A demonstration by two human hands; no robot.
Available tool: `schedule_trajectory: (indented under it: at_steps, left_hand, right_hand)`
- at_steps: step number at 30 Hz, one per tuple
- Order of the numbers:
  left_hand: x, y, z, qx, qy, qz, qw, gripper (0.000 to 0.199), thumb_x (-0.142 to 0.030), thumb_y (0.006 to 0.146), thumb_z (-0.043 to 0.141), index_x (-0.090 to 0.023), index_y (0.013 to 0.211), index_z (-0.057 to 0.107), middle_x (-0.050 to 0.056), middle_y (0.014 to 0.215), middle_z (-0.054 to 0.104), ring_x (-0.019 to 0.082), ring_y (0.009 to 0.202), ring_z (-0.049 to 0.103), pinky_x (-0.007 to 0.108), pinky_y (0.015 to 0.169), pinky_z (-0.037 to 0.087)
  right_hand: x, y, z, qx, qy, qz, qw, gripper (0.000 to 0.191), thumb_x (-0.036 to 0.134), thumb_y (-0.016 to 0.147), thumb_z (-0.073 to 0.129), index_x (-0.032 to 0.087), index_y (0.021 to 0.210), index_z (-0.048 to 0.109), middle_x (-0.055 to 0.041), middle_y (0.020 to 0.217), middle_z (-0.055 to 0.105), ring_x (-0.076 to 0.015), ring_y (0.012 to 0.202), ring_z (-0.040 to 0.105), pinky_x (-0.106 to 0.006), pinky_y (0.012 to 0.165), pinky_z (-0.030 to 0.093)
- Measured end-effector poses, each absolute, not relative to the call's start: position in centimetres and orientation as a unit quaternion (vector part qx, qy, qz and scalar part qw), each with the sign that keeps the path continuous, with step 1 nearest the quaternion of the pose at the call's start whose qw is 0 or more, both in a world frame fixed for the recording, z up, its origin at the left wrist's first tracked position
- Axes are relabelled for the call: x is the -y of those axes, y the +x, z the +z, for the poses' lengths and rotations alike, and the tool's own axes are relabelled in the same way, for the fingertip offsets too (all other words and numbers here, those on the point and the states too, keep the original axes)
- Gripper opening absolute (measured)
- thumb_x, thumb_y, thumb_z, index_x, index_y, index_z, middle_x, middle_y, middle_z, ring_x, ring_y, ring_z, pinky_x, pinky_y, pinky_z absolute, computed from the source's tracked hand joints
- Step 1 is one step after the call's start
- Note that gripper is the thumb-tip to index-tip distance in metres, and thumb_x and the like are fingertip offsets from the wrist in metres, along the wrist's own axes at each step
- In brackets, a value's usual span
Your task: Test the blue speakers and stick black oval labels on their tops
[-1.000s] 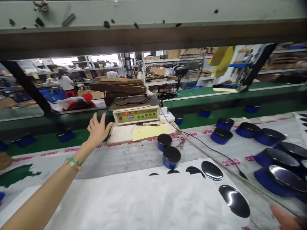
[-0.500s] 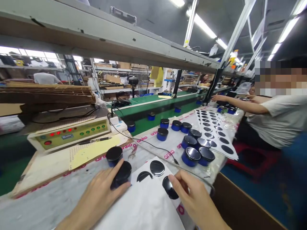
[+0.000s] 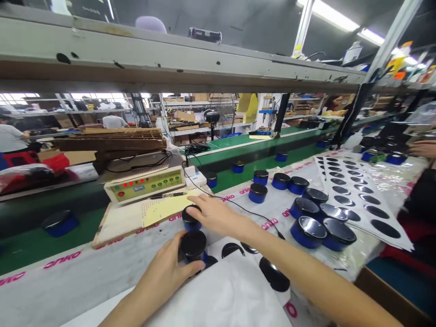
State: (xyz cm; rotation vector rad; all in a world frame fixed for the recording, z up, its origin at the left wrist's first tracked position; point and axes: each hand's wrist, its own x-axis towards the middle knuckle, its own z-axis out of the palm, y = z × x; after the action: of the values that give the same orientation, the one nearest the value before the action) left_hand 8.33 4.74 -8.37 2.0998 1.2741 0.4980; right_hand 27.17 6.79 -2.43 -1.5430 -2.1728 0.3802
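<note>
My left hand (image 3: 166, 261) is curled round the side of a round blue unit with a glossy black top (image 3: 193, 244), its thumb at the near edge. A second blue-and-black round unit (image 3: 191, 221) stands just behind it, and my right hand (image 3: 213, 215) reaches across to it, thumb over its top and fingers at its far side. Below my forearm lies a sheet of round black stickers (image 3: 274, 274), partly covered by white backing paper (image 3: 225, 295). Several more blue round units (image 3: 308, 231) are grouped at the right.
A control box with lit buttons (image 3: 145, 184) sits at the left beside a yellow card (image 3: 163, 211). Behind runs a green conveyor (image 3: 226, 179) carrying blue units. More sticker sheets (image 3: 366, 193) lie at the right. A thin black cable (image 3: 245, 213) crosses the table. Another person's hand (image 3: 422, 147) shows far right.
My right hand has left the sticker sheet and moved left and forward to the rear blue unit. My left hand stays on the front unit. The view has turned left.
</note>
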Motion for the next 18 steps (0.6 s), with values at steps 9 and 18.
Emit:
schedule_trajectory:
  at_steps: [9,18]
  left_hand:
    - [-5.0,4.1,-6.7,-0.517,0.742,0.366,0.219,0.087,-0.051,0.075,0.062,-0.024,0.147,0.021,0.012,0.151,0.032,0.034,0.132,0.041,0.051,0.103,0.041]
    - [-2.6,3.0,-2.6,-0.558,0.722,0.381,0.150,0.080,-0.043,0.071,0.063,-0.028,0.143,0.032,0.003,0.122,0.065,0.027,0.107,0.065,0.030,0.079,0.054]
  right_hand:
    - [-9.4,22.7,-0.7,0.851,-0.406,0.214,0.255,0.022,0.021,0.083,0.064,0.017,0.105,0.061,-0.0040,0.111,0.062,-0.0185,0.100,0.059,-0.034,0.089,0.047]
    - [-4.1,18.9,1.1,0.793,-0.380,0.316,0.357,0.021,0.025,0.086,0.055,0.024,0.106,0.053,0.0021,0.103,0.064,-0.0128,0.093,0.060,-0.021,0.077,0.047]
